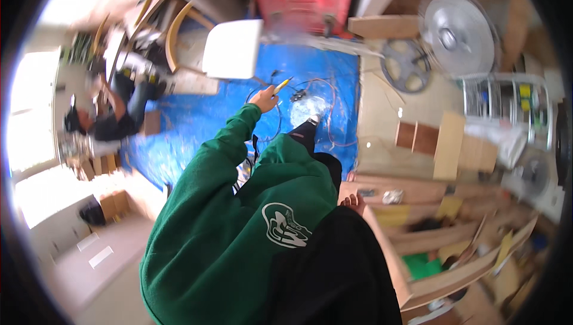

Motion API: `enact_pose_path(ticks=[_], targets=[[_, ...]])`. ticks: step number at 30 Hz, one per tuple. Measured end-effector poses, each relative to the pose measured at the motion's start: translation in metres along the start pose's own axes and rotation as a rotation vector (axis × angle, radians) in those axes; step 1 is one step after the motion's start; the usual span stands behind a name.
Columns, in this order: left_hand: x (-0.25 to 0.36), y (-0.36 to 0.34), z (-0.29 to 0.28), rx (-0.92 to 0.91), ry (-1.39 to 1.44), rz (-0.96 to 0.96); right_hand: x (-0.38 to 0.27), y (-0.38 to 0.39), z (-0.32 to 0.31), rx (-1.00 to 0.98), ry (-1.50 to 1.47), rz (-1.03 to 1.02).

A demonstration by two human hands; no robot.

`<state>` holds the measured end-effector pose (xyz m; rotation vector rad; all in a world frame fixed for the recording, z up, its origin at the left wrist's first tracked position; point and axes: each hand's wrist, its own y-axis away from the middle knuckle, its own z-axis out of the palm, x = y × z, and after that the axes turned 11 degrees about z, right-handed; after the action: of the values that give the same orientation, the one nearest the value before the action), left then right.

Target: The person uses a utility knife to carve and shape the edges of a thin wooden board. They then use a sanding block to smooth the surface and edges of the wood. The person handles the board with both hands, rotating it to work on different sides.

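Workroom with a blue tarp (200, 113) spread over the floor, seen from above. The hands are apart. The left hand (264, 99), at the end of a green sleeve, is closed around a slim yellow tool (283, 85), held over the tarp with its dark tip pointing far and right. The right hand (353, 203) lies nearer, beside the left corner of an open wooden box (444, 286); only its fingers show, and whether they grip or touch anything cannot be told. The box, near right, is divided lengthwise by boards and contains wood strips, yellowish pieces and, toward the near side, a flat green item (422, 266). At far right, a pale-framed rack (498, 76) contains yellow objects (525, 91), too blurred to identify. At left, a cardboard box (116, 204) stands beside a dark object (92, 212); its interior cannot be made out. Farther left sits a co-worker (113, 123), near a brown carton (151, 123).
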<state>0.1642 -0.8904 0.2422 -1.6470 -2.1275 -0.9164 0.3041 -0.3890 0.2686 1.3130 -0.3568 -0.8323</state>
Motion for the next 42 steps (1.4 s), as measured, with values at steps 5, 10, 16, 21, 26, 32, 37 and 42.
enact_pose_path(ticks=[5, 10, 16, 21, 26, 32, 37, 42], targets=[[0.037, 0.076, -0.012, 0.273, 0.280, -0.201, -0.066, -0.095, 0.000, 0.245, 0.753, 0.083], [0.081, 0.168, 0.004, 0.484, 0.281, -0.264, -0.153, -0.170, 0.019, 0.248, 1.244, 0.100], [0.111, 0.243, 0.048, 1.012, 0.468, -0.573, -0.231, -0.237, 0.158, 0.173, 1.571, -0.041], [0.123, 0.276, 0.067, 1.343, 0.386, -0.856, -0.188, -0.252, 0.352, -0.100, 1.834, -0.252], [0.121, 0.287, 0.076, 1.593, 0.420, -1.199, -0.058, -0.227, 0.463, -0.411, 2.050, -0.258], [0.035, 0.336, 0.084, 2.211, 0.409, -1.428, 0.084, -0.188, 0.468, -0.850, 2.667, -0.228], [-0.033, 0.396, 0.061, 2.291, 0.130, -1.293, 0.158, -0.180, 0.479, -0.665, 2.898, -0.107], [-0.037, 0.410, 0.022, 2.330, 0.391, -1.394, 0.239, -0.167, 0.529, -0.537, 2.995, -0.057]])
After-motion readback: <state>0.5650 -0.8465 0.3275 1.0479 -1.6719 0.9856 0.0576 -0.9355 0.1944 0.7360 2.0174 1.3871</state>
